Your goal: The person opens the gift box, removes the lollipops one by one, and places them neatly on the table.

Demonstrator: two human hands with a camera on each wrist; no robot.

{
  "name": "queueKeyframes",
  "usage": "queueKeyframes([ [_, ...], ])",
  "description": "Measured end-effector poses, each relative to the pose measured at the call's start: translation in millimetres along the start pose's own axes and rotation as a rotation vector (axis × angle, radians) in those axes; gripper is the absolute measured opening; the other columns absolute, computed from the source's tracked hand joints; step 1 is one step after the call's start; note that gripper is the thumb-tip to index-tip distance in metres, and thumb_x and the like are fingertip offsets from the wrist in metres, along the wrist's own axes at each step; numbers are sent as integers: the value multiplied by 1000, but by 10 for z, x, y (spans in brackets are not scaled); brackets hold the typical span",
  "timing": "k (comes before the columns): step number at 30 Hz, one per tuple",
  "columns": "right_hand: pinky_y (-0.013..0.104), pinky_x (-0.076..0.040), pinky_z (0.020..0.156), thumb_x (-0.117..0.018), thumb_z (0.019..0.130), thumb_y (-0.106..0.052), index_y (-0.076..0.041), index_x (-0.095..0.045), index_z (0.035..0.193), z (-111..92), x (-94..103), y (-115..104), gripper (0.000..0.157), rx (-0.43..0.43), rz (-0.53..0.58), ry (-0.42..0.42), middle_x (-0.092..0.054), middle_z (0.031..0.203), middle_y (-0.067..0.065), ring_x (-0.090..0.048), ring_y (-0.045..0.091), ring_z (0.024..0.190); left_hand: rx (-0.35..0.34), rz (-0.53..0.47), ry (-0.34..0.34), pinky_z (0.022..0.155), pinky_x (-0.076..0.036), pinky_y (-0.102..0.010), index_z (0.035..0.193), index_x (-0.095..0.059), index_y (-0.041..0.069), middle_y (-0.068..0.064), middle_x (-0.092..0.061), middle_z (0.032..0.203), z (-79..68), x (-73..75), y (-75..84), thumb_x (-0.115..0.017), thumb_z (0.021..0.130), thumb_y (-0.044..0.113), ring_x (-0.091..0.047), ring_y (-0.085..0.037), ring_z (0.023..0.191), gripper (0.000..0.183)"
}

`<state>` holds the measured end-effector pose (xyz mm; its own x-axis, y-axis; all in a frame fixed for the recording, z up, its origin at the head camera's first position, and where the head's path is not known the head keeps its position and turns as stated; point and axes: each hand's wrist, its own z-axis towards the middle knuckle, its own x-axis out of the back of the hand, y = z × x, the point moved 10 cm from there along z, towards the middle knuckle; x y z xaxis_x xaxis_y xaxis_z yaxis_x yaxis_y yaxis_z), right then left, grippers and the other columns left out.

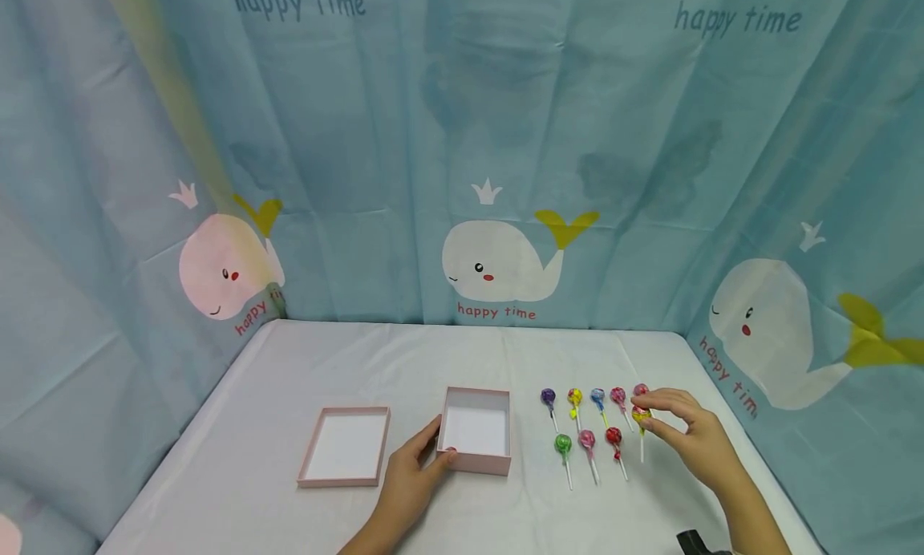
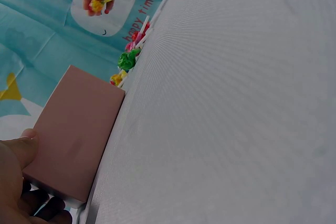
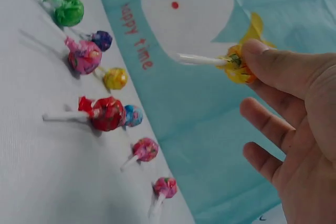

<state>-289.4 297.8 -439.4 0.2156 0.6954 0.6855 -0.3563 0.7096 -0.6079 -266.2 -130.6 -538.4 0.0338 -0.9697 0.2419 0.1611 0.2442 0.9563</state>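
Note:
My right hand (image 1: 689,431) pinches a yellow lollipop (image 3: 239,65) by its wrapped head between thumb and fingers, its white stick pointing away from the palm. In the left wrist view this lollipop hangs above the table. My left hand (image 1: 413,475) grips the left front corner of an open pink box (image 1: 474,463), thumb on the front wall. The box has a white inside and stands on the table. Right of it lie two rows of lollipops, among them a green one (image 1: 563,444), a red one (image 1: 613,435) and a purple one (image 1: 549,395).
A pink-edged lid (image 1: 343,486) with a white inside lies left of the box. White cloth (image 1: 238,491) covers the table. Blue curtains (image 1: 361,178) with printed whales stand round its back and sides. A black object (image 1: 693,542) shows by the right forearm.

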Motion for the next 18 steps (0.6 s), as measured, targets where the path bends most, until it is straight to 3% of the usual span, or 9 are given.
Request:
queueKeyframes([
  [9,2,-36,89,-80,91,-27,-30,-76,118,-101,-54,311,28,-46,-35,-36,-68,120,-5,-46,-16,112,-27,-1,3,115,-41,-38,149,-53,7,-12,-51,153,-8,-13,28,-80,90,24,-44,-33,145,67],
  [18,-1,-34,91,-79,91,-25,-29,-77,117,-141,-150,503,26,-50,-1,-63,-69,118,-4,-48,-16,111,-22,17,18,115,-42,-38,149,-53,9,-10,-52,153,0,4,23,-80,90,24,-44,-33,145,66],
])
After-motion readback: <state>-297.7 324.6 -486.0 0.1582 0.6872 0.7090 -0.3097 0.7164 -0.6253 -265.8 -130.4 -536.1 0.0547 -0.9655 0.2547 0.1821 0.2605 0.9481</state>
